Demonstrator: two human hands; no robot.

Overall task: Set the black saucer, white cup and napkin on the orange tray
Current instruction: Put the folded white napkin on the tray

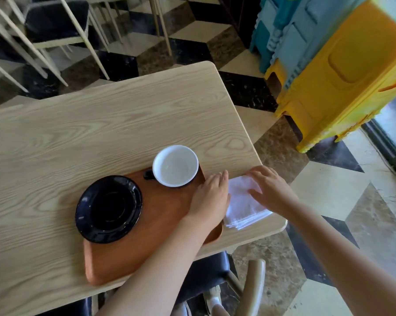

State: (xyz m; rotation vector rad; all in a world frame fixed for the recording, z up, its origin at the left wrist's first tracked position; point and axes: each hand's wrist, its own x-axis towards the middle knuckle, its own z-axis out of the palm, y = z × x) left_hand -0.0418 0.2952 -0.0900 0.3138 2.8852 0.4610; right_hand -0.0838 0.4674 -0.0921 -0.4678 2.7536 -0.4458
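The orange tray [146, 242] lies on the wooden table. On its left part rests the black saucer [109, 208], overhanging the tray's left rim. The white cup [175, 165], black outside with a black handle, stands upright at the tray's far right corner. A stack of white napkins [242, 208] lies on the table just right of the tray, near the table's right edge. My left hand [211, 197] lies flat over the tray's right rim, fingers touching the napkins' left side. My right hand [270, 188] rests flat on top of the napkins, fingers spread.
The wooden table [101, 133] ends close to the napkins on the right. A dark-cushioned chair [215, 270] stands under the near edge. Yellow stools [343, 76] and blue ones are stacked at the right. More chairs [55, 23] stand behind.
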